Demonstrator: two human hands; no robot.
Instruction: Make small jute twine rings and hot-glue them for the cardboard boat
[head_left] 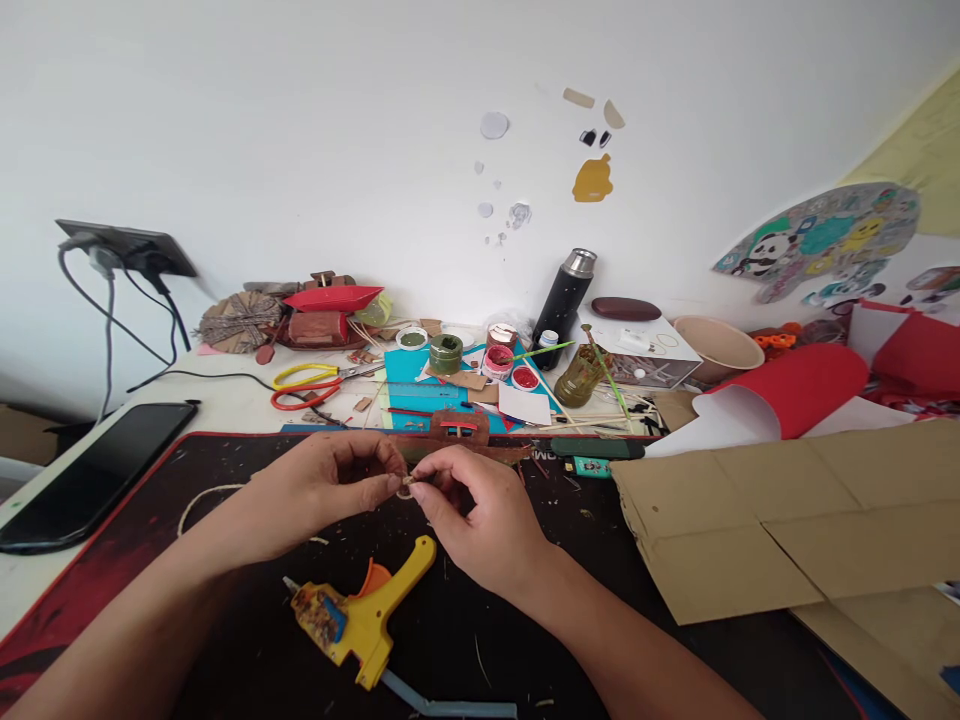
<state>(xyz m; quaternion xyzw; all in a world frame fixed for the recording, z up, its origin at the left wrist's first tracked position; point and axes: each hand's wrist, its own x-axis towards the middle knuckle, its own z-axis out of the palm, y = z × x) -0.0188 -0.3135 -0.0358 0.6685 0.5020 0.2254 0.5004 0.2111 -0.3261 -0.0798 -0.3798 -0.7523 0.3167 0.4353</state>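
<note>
My left hand point(330, 490) and my right hand point(480, 510) meet over the dark mat, both closed in a pinch. Between their fingertips is a small tan piece of cord point(407, 486), looped at its lower edge; the fingers cover most of it. A pale length of cord point(199, 497) curves out on the mat behind my left wrist. Just below the hands lies a yellow glue gun point(367, 610) with an orange trigger, a blue-grey glue stick point(450, 708) coming out of its back. Behind my fingers sits a small brown piece with a red strip point(459, 428).
A phone point(94, 470) lies at left; scissors point(307, 385) rest behind the hands. Paint jars point(446, 353), brushes and a black flask point(564, 295) stand towards the wall. Cardboard sheets point(750, 510) and red paper point(795, 375) cover the right side. Scraps dot the mat.
</note>
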